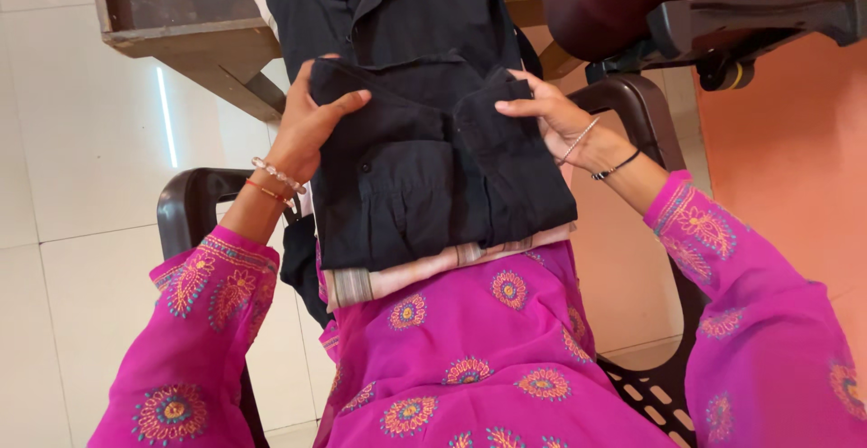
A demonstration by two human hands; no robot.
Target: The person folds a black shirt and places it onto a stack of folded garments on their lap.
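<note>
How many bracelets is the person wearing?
4 that I can see. Two on the left wrist: a bead bracelet and a thin red bangle. Two on the right wrist: a thin pale chain and a black band. Sleeves could hide more.

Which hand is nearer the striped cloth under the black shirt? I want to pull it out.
Left. The left hand grips the black shirt above the striped cloth; the right hand holds the shirt's farther top corner.

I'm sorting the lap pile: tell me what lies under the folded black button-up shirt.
Under the folded black button-up shirt, held by the left hand and right hand, a folded beige striped cloth shows only along its front edge. The rest, and anything beneath it, is covered.
</note>
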